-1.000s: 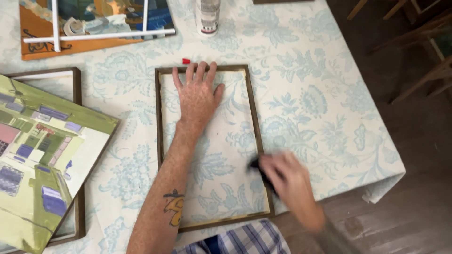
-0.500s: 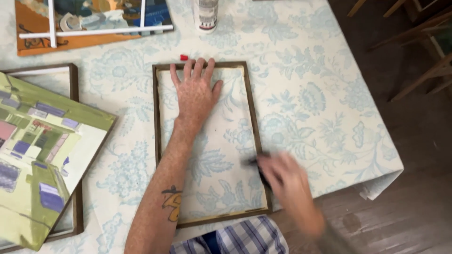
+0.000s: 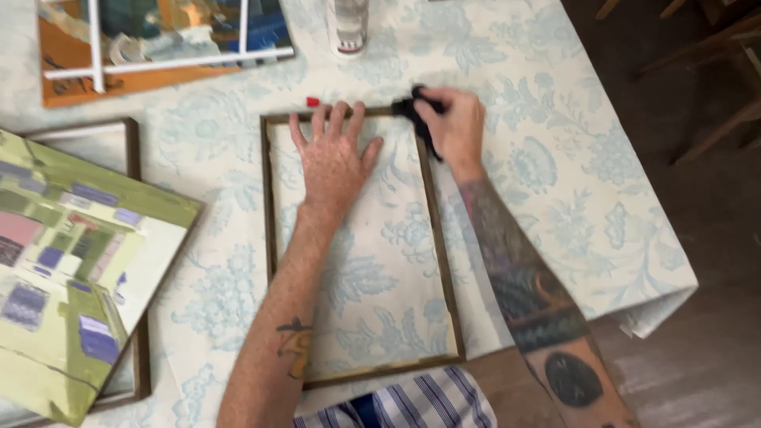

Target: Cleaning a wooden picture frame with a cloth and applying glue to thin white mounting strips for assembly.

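Here, a table (image 3: 555, 182) under a pale cloth with a blue floral print, seen from above. Near its front edge, a thin dark-brown wooden frame (image 3: 270, 238), tall and narrow, lying flat with the cloth showing through its open middle. Left hand (image 3: 333, 158) spread flat inside the upper part of the frame, palm down, fingers open and gripping nothing, fingertips touching or just overlapping the top rail. Right hand (image 3: 453, 125) at the frame's top right corner, fingers closed around a small black cloth (image 3: 416, 107) (possibly a pad; too bunched to tell), pressed against the corner where top rail meets right rail. Forearms tattooed, the right one heavily, the left with a small mark near the elbow. A bit of blue-and-white striped fabric (image 3: 420, 400) at the front edge of the table, just below the frame's bottom rail.

Just above the frame's top rail, beside the left fingertips, a tiny red object (image 3: 313, 101), apart from the frame. Farther back, near the table's rear edge, the base of a white spray can (image 3: 348, 28), upright. At the rear left corner, an orange-and-blue painting (image 3: 143, 75) lying flat with white strips (image 3: 166, 63) crossing over it. Along the left edge, a second dark frame (image 3: 135, 238), and tilted over it a green painting (image 3: 71, 269) with purple and pink blocks. Off the right edge, dark wooden floor (image 3: 697, 317) and parts of chair legs (image 3: 713, 127).
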